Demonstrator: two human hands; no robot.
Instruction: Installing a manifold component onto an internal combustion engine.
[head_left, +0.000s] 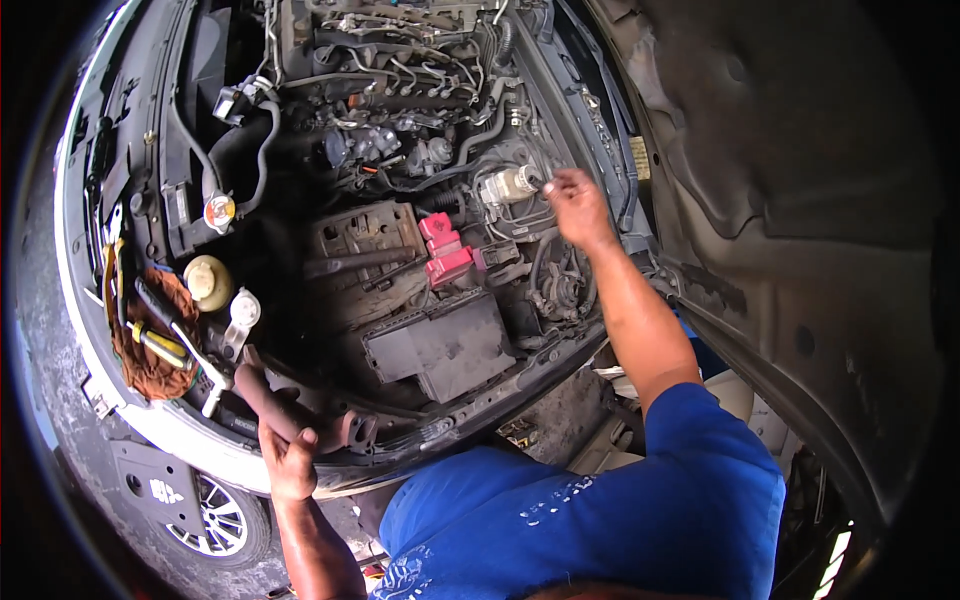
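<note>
My left hand (290, 462) is closed around a rusty brown metal pipe (268, 400) with a flanged end, at the near left edge of the engine bay. Up and to the right, my right hand (580, 208) is beside the cream fluid reservoir (508, 186). Its fingers are bent together close to the reservoir's top; what they pinch, if anything, is too small to make out. A brown cloth (150, 375) on the left carries a yellow-and-black screwdriver (160, 345) and a black-handled ratchet (165, 308).
A black fuse box cover (445, 345) and red terminal covers (445, 250) lie in the middle of the bay. The engine (390, 90) fills the far side. The raised hood (780, 150) hangs at the right. A round yellowish cap (208, 283) stands beside the cloth.
</note>
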